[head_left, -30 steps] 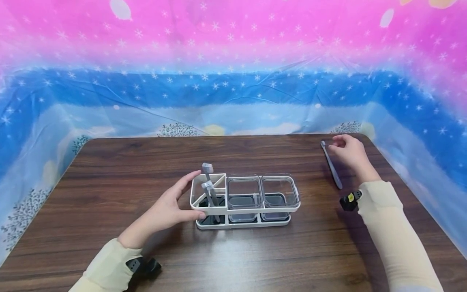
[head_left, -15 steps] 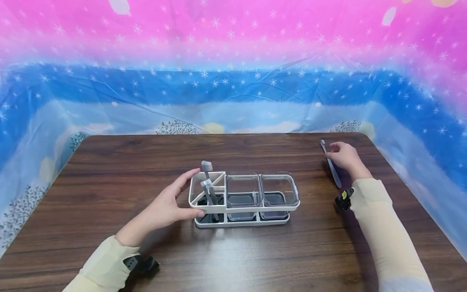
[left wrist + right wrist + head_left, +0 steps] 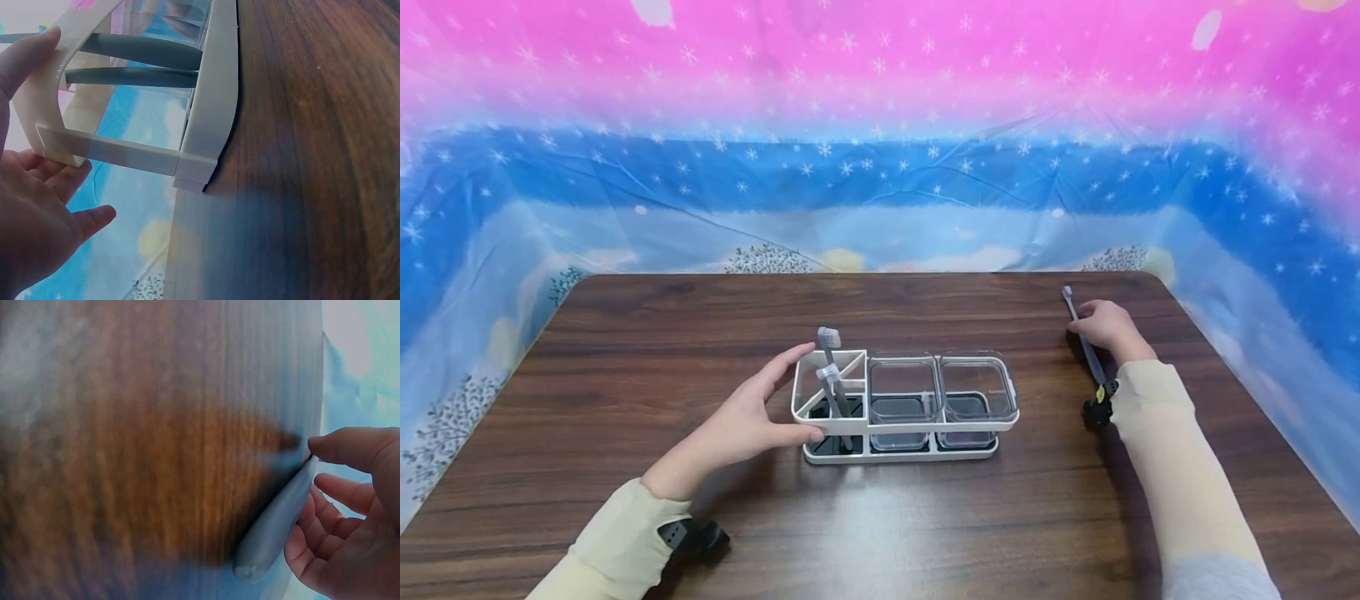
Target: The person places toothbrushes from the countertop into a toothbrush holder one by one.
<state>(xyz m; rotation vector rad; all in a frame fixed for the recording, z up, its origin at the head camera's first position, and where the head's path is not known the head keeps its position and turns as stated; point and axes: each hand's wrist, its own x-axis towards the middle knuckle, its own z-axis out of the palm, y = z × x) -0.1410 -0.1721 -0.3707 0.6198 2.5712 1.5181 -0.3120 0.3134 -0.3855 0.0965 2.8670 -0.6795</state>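
Left hand: the left hand (image 3: pixel 741 425) rests against the left end of the white rack (image 3: pixel 904 433), thumb on the near corner and fingers straight along the far side; it steadies the rack and is not curled around it

Right hand: the right hand (image 3: pixel 1105 327) lies on the loose toothbrush (image 3: pixel 1084 342), fingers curled over the handle; the wrist view shows fingertips (image 3: pixel 337 445) touching the grey handle (image 3: pixel 275 522), thumb side hidden, so a full grip cannot be confirmed but it looks like a pinch

Loose toothbrush: flat on the table (image 3: pixel 625 350) under the right hand, well apart from the rack and far from the left hand

Long axis: runs away from the person, brush head at the far end beyond the fingers, tail end toward the right wrist

Rack: between the two hands, touching the left one; its long side runs left to right

Left compartment: just beside the left hand's fingers, split by a diagonal bar, with two toothbrushes (image 3: pixel 831 375) leaning in it, heads up

Clear cups: two clear cups (image 3: pixel 940 390) fill the middle and right compartments, on the side nearer the right hand

Key relation: the open compartment lies to the left of the right hand and nearer the person; the right hand is by far the nearer to the loose toothbrush

Judgement: the toothbrush would have to turn from lying to upright to stand in that compartment
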